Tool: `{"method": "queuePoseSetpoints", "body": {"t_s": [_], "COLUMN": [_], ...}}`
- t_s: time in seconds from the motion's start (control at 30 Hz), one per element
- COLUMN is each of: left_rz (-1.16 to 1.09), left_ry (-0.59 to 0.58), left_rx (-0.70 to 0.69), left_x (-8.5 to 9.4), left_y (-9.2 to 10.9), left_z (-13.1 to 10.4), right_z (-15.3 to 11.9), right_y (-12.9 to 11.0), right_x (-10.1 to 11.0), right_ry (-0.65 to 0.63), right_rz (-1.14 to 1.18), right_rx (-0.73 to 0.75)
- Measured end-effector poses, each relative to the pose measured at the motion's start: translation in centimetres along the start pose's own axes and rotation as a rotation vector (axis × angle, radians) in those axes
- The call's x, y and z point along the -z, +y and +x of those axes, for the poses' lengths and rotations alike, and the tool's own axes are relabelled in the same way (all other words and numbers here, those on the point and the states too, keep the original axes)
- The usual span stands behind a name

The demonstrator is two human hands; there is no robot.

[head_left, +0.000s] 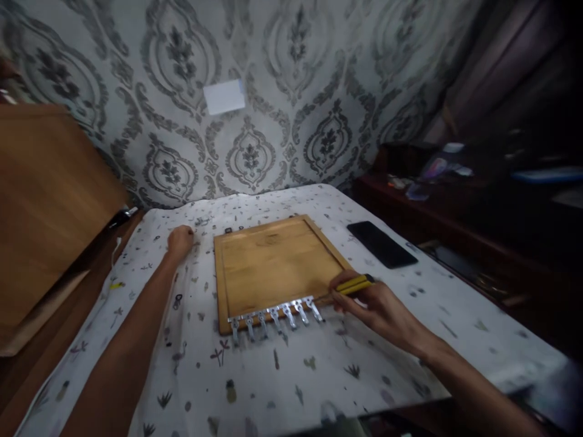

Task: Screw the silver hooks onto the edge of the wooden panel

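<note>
right hand (pixel 372 301) closed round yellow-handled tool (pixel 351 284), hook rail (pixel 272 315) on wooden board (pixel 276 261), left hand (pixel 181 241) curled (contents hidden)

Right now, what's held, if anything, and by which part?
Right hand: yellow-handled tool, gripped near the front of its handle. Left hand: curled; can't tell if it holds anything.

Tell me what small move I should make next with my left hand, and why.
I'd perhaps bring your left hand over to steady the hook strip: it's curled beside the board, apart from it, while your right hand holds the yellow tool, its tip close to the strip's right end.
</note>
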State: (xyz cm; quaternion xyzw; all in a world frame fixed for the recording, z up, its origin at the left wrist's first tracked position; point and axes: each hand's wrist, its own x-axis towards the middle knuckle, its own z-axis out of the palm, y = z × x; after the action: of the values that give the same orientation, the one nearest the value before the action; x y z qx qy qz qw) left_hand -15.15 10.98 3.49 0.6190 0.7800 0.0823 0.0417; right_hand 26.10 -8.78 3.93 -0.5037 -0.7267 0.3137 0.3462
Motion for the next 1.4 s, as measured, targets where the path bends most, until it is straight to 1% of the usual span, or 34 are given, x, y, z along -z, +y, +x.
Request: {"method": "queuePoseSetpoints", "body": {"t_s": [0.13, 0.23, 0.3, 0.4, 0.47, 0.57, 0.63, 0.77, 0.87, 0.97, 1.07, 1.17, 1.27, 1.4], "left_rz": [0.060, 0.082, 0.076, 0.024, -0.038, -0.185, -0.323, -0.563, -0.650, -0.701, -0.726, -0.734, -0.730, -0.718], "left_ry": [-0.059, -0.073, -0.062, -0.019, 0.023, 0.054, -0.009, -0.252, -0.453, -0.615, -0.701, -0.739, -0.755, -0.746], "left_rx": [0.005, -0.010, -0.026, -0.067, -0.103, -0.178, -0.255, -0.476, -0.602, -0.680, -0.712, -0.717, -0.728, -0.769], "left_x": [0.4, 0.7, 0.9, 1.5, 2.0, 2.2, 1.9, 0.1, -1.1, -1.8, -2.1, -2.4, -2.9, -3.8], "left_y": [-0.1, 0.0, 0.0, 0.2, 0.6, 2.4, 4.5, 9.9, 13.6, 16.0, 17.0, 17.0, 16.9, 16.9], "left_z": [0.6, 0.8, 0.6, -0.3, -1.2, -3.0, -4.7, -9.5, -12.9, -15.0, -15.7, -15.9, -16.1, -16.0], "right_z": [-0.1, -0.2, -0.3, -0.4, -0.4, -0.5, -0.5, -0.5, -0.5, -0.7, -0.8, -0.9, -0.8, -0.8], "right_y": [0.2, 0.7, 1.0, 1.2, 1.3, 1.5, 1.7, 2.2, 2.3, 2.2, 2.1, 2.2, 2.4, 2.4], "right_x": [0.1, 0.1, 0.0, 0.0, -0.1, -0.1, -0.1, -0.1, -0.1, -0.1, -0.2, -0.1, -0.1, 0.0], "right_ry": [-0.006, -0.007, -0.002, -0.013, -0.014, -0.014, -0.014, -0.007, 0.004, 0.011, 0.012, 0.011, 0.000, -0.013], "right_rz": [0.046, 0.061, 0.063, 0.111, 0.148, 0.157, 0.163, 0.186, 0.188, 0.180, 0.168, 0.169, 0.172, 0.200], "right_rx": [0.078, 0.093, 0.107, 0.111, 0.108, 0.107, 0.123, 0.154, 0.161, 0.139, 0.123, 0.141, 0.149, 0.128]}}
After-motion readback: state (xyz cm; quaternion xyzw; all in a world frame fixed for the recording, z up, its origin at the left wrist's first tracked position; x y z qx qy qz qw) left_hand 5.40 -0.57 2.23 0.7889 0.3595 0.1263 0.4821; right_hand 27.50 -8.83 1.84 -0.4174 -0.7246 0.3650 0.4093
